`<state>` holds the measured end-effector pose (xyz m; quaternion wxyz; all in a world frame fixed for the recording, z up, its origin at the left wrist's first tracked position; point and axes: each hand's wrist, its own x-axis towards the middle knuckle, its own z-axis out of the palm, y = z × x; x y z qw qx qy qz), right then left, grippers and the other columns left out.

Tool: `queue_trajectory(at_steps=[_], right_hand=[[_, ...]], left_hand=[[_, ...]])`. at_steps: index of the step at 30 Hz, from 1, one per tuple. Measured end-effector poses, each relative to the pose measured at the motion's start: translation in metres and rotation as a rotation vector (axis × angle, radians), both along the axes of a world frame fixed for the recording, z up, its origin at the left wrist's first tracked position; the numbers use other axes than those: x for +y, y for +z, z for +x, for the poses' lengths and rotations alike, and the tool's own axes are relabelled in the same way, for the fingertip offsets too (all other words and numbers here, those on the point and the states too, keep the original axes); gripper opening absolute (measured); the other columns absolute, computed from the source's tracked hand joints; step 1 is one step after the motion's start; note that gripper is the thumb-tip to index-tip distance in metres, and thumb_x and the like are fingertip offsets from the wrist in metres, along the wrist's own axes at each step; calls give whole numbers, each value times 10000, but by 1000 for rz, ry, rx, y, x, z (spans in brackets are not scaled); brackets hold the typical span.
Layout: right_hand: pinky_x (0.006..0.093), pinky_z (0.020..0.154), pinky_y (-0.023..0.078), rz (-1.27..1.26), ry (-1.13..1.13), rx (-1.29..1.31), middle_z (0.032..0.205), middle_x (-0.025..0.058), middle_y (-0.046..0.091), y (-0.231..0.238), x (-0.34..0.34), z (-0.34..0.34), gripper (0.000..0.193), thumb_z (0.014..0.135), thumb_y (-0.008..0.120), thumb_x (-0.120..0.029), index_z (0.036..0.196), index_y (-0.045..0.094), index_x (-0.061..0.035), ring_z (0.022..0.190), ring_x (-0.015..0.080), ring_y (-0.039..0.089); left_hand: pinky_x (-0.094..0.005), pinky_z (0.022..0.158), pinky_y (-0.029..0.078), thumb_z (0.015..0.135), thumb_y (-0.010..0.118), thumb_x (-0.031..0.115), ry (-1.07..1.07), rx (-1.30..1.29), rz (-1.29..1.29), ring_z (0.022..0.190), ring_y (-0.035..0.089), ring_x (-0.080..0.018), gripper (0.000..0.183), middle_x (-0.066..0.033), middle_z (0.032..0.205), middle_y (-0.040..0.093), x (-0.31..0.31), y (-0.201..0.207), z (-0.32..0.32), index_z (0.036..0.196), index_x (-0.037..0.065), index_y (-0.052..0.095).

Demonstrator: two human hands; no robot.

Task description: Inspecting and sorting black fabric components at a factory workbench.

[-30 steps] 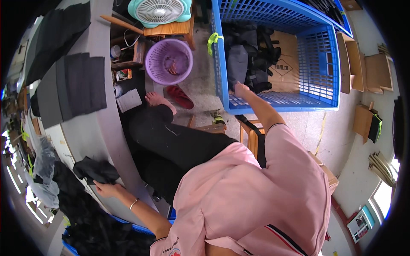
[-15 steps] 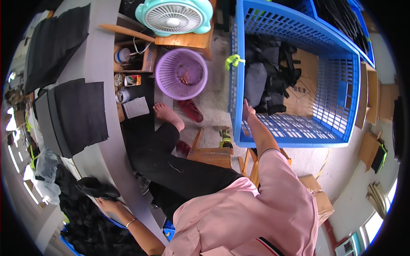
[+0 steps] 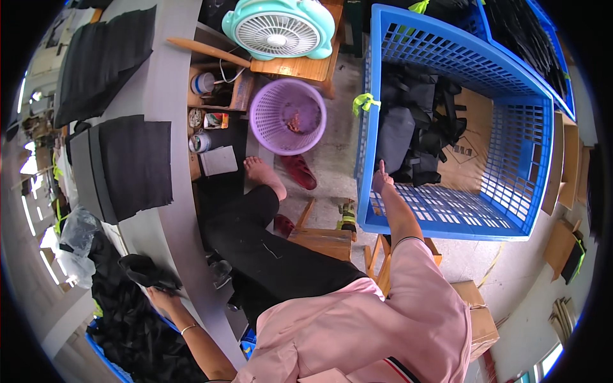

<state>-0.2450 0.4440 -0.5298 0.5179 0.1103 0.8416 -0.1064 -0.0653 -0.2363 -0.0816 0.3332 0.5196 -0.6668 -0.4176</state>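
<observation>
My right hand [image 3: 384,181] is at the near left part of a big blue plastic crate [image 3: 371,127], index finger stretched out and no object visible in it. Close ahead of that finger lies a grey-black fabric piece [image 3: 396,129], beside a heap of black fabric pieces [image 3: 429,137] inside the crate. At the lower left, my left hand [image 3: 165,302] grips the near edge of a folded black fabric piece [image 3: 148,270] at the table's edge; its fingertips are partly hidden. Below it, a blue bin [image 3: 107,355] is heaped with black fabric pieces [image 3: 137,341].
Stacks of flat black fabric [image 3: 137,163] lie on the grey table [image 3: 150,230]. A turquoise fan [image 3: 278,32] stands on a wooden stool [image 3: 319,66], with a purple basket [image 3: 287,118] below. A wooden bench [image 3: 322,241] and cardboard boxes [image 3: 479,319] stand near me.
The whole view has shifted, so the scene sits farther right and slightly lower. Both hands remain in nearly the same places, beside the crate and at the folded black fabric piece.
</observation>
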Motion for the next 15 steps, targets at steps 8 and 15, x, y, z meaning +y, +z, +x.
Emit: queue_trajectory(at_steps=[8,15], right_hand=[[465,931,529,-76,-50,243,1197,216,669,1,11,-8,448,938,529,-171,1347,408,-33,1088,367,675],[448,782,552,-20,347,319,1169,140,699,-24,-4,-39,613,974,488,-142,1528,232,-77,943,268,719]], left_hand=[[-251,560,439,980,533,204,78,-93,8,738,613,-134,205,-10,968,665,10,6,-13,1099,72,635],[-305,733,507,978,564,211,10,15,-86,880,636,-190,268,-67,1049,666,16,-1,-11,1163,32,639]])
